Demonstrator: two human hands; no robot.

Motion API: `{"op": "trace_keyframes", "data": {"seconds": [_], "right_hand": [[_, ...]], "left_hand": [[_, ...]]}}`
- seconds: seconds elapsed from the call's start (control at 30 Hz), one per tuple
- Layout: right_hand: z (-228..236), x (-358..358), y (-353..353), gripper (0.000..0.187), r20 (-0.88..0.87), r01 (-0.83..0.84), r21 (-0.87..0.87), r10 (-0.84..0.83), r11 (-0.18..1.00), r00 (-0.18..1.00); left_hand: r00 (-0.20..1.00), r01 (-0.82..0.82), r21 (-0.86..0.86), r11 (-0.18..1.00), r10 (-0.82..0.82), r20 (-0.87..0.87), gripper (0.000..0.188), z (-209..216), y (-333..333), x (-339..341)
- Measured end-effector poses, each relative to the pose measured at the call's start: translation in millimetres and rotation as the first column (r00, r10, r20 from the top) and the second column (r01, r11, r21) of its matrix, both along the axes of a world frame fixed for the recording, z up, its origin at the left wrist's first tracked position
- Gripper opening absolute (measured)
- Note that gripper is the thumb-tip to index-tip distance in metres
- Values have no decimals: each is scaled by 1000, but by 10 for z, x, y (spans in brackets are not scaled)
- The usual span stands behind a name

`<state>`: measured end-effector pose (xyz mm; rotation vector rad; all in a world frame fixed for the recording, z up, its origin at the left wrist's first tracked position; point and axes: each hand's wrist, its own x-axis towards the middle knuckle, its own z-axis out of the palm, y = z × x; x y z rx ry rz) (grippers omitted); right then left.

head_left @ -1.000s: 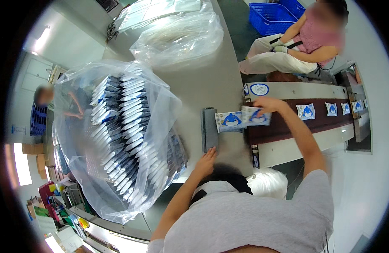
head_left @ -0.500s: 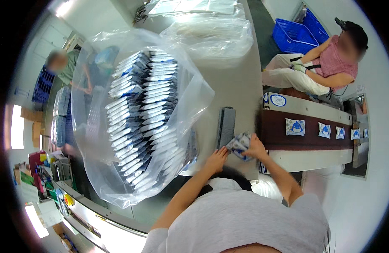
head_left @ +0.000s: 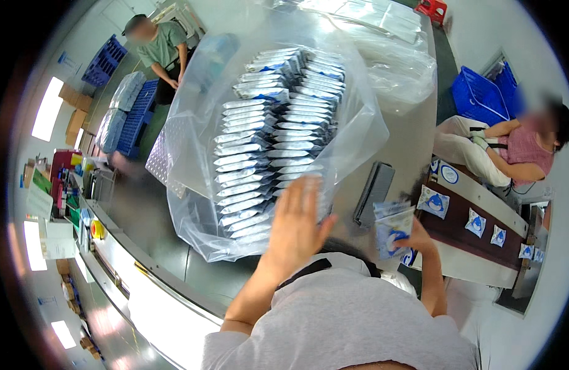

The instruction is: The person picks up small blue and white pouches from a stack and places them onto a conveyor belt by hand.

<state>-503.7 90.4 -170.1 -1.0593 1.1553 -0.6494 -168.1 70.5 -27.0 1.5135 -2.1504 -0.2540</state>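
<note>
My left hand (head_left: 294,219) is open over the near end of a large clear plastic bag (head_left: 195,237), its fingers stretched out and the thumb apart. Inside the bag, silver-and-blue packets (head_left: 247,154) stand on edge in two long, tight rows. My palm hides the near end of the right-hand row; whether it touches the plastic I cannot tell. At the table's right edge, my right hand (head_left: 415,239) grips a few of the same flat packets (head_left: 390,233), held together upright with a blue picture facing me. A dark grey oblong case (head_left: 374,192) lies between the bag and these packets.
Right of the table, a brown conveyor belt (head_left: 454,225) carries single packets (head_left: 433,201) in a line. A seated person (head_left: 513,148) is beside it, near a blue basket (head_left: 479,95). Folded clear bags (head_left: 395,71) lie at the table's far end. Another person (head_left: 164,49) is at far left.
My left hand has left the grey case and moved up and left to the bag. My right hand has lifted its packets off the table and turned them upright. The view has shifted.
</note>
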Motion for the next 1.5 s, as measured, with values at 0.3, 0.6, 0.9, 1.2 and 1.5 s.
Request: {"op": "trace_keyframes", "data": {"seconds": [0.3, 0.6, 0.9, 1.2, 1.5], "right_hand": [[712, 2295, -1329, 68, 285, -265, -274, 341, 924, 896], [666, 2431, -581, 70, -937, -935, -350, -41, 60, 348], [823, 2493, -668, 114, -928, -978, -109, 334, 178, 164], [1012, 1427, -709, 21, -100, -14, -871, -150, 490, 984], [-1572, 73, 870, 29, -845, -137, -150, -55, 979, 532]], "left_hand": [[900, -20, 137, 990, -41, 434, 13, -760, 482, -170], [975, 52, -4, 999, -50, 218, 7, -447, 679, -209], [894, 415, -470, 779, -445, 52, 25, -156, 614, -487], [608, 761, 434, 483, -764, -215, 31, -1951, 429, -1265], [797, 525, 465, 713, -603, 25, 74, -3138, -24, -1389]]}}
